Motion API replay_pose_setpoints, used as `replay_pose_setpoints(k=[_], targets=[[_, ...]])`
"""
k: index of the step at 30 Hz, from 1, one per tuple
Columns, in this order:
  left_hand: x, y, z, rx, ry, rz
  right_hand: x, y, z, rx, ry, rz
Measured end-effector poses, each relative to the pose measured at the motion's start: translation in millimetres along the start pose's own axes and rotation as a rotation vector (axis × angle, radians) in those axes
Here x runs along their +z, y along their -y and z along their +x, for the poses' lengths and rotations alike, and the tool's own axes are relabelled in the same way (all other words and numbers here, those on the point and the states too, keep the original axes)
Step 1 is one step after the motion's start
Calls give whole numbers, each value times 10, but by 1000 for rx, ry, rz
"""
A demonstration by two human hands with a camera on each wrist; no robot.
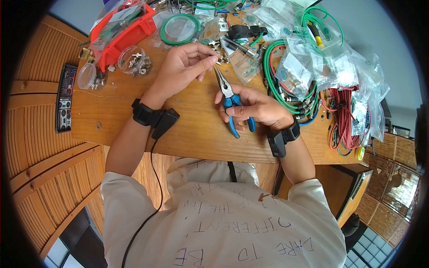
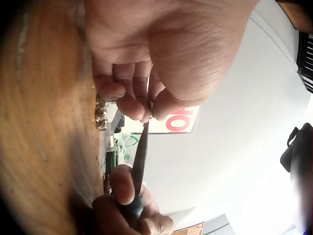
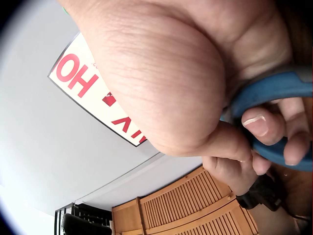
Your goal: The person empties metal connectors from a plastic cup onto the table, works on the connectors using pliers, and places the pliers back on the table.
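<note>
Wooden counter (image 1: pixel 192 123) is before the person, and slatted doors (image 1: pixel 35 107) stand well to the left of the left fingers. With thumb and finger, the left hand (image 1: pixel 181 67) pinches one small part (image 1: pixel 217 57), which is right at the fingertips; the part is too small to tell what it is. The right hand (image 1: pixel 254 107) grips the pliers (image 1: pixel 228 91), with fingers curled round the blue handles. The pliers point up toward the left fingers, and their tip is just beside the pinched part; if they touch, I cannot tell.

To the left of the left fingers are two round jars (image 1: pixel 128 62) (image 1: pixel 87 77) with metal pieces, and behind these a red bin (image 1: pixel 127 39). Beyond the left fingertips lies the green coil (image 1: pixel 199 27). To the right of the right fingers are green cables (image 1: pixel 269 73), red wires (image 1: pixel 346 118) and many clear bags (image 1: pixel 330 62).
</note>
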State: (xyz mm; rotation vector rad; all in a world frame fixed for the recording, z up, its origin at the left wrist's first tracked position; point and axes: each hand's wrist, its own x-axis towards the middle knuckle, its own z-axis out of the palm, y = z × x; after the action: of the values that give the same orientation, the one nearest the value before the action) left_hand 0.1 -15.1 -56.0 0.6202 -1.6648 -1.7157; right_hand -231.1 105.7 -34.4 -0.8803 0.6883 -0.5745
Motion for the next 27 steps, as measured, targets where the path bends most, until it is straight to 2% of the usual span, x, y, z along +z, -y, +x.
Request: replay_pose_setpoints(k=[27], targets=[[6,16,-9,-37,22,33,17,14,7,14,-3,-41]])
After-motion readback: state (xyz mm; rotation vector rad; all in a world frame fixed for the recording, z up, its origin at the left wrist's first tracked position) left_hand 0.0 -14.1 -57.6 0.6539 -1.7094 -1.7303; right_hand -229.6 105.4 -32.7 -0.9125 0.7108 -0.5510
